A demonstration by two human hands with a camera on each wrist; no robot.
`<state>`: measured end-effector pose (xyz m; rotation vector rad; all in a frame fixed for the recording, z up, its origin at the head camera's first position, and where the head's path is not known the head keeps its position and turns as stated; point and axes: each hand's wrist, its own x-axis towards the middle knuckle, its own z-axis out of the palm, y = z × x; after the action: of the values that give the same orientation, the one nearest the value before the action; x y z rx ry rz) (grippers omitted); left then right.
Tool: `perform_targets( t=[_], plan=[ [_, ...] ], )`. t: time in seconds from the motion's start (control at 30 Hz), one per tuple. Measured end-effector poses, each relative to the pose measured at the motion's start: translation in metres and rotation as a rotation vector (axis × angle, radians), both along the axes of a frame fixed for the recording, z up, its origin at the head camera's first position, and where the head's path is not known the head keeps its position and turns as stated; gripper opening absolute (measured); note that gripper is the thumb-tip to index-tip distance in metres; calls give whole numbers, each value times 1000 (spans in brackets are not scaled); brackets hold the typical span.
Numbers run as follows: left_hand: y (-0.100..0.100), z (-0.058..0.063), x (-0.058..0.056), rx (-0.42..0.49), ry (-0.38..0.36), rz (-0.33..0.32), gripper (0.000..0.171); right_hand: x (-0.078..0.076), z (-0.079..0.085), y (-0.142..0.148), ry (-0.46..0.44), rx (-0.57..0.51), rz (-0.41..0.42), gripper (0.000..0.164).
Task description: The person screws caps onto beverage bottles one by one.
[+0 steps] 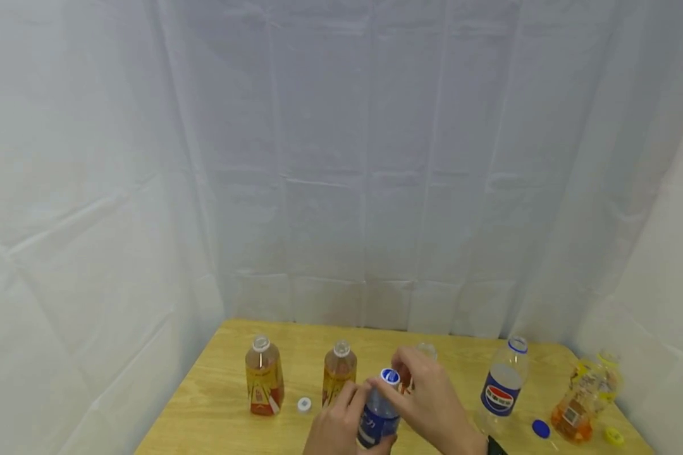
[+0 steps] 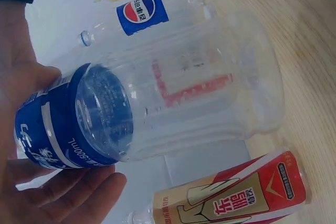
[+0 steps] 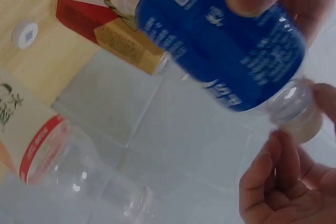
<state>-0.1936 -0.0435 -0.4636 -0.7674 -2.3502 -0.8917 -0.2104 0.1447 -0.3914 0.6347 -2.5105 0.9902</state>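
Observation:
A clear plastic bottle with a blue label (image 1: 378, 422) is between my two hands at the front of the table. My left hand (image 1: 339, 424) grips it around the label, the thumb lying across the label (image 3: 220, 40) in the right wrist view. At its neck, my right hand (image 1: 435, 399) pinches the blue-and-white cap (image 1: 389, 377) between thumb and fingers. The right wrist view shows those fingertips around the cap (image 3: 305, 128). In the left wrist view the bottle's clear lower part (image 2: 184, 98) reaches away from the hand, tilted, with no drink visible inside.
Two uncapped tea bottles (image 1: 264, 378) (image 1: 339, 371) stand at left, a white cap (image 1: 304, 404) between them. Another bottle (image 1: 427, 350) is partly hidden behind my right hand. At right are a Pepsi bottle (image 1: 501, 385), a blue cap (image 1: 541, 429), an orange-patterned bottle (image 1: 575, 411) and a yellow cap (image 1: 613, 435).

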Motion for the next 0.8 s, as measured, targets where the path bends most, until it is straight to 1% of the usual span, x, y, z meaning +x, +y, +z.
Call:
perform_targets(
  t=[0.03,0.07,0.1,0.17,0.2,0.23,0.27,0.3,0.33,0.4,0.5,0.57,0.7,0.8],
  plan=[
    [0,0,0,18,-8,-8,65,-1,2,3,-9,-3,50,20],
    [1,0,-1,40,-16,-24,65,-2,4,7,-16,-5,117,17],
    [0,0,-2,62,-26,-45,66,-3,6,11,-26,-7,195,18],
    [-1,0,-3,104,-50,-87,67,-5,10,20,-47,-2,359,27],
    [-3,0,-4,117,-64,-105,67,-6,12,23,-50,6,428,31],
    [-4,0,-4,125,-78,-118,67,-6,13,26,-50,17,478,33],
    [-5,0,-4,129,-95,-127,68,-7,14,28,-52,27,511,33],
    [-5,0,-3,133,-118,-133,69,-7,15,29,-48,35,525,33],
    [-6,0,-3,134,-140,-135,70,-7,15,29,-37,43,520,32],
    [-6,1,-1,126,-181,-129,71,-7,14,28,-14,55,472,26],
    [-5,2,1,103,-196,-106,73,-4,12,25,20,89,381,19],
    [-5,2,2,87,-191,-89,73,-1,11,22,33,118,337,18],
    [-3,0,5,83,-166,-70,73,3,10,17,59,138,293,16],
    [-1,-2,4,88,-84,-37,70,5,7,13,70,106,262,14]
  ],
)
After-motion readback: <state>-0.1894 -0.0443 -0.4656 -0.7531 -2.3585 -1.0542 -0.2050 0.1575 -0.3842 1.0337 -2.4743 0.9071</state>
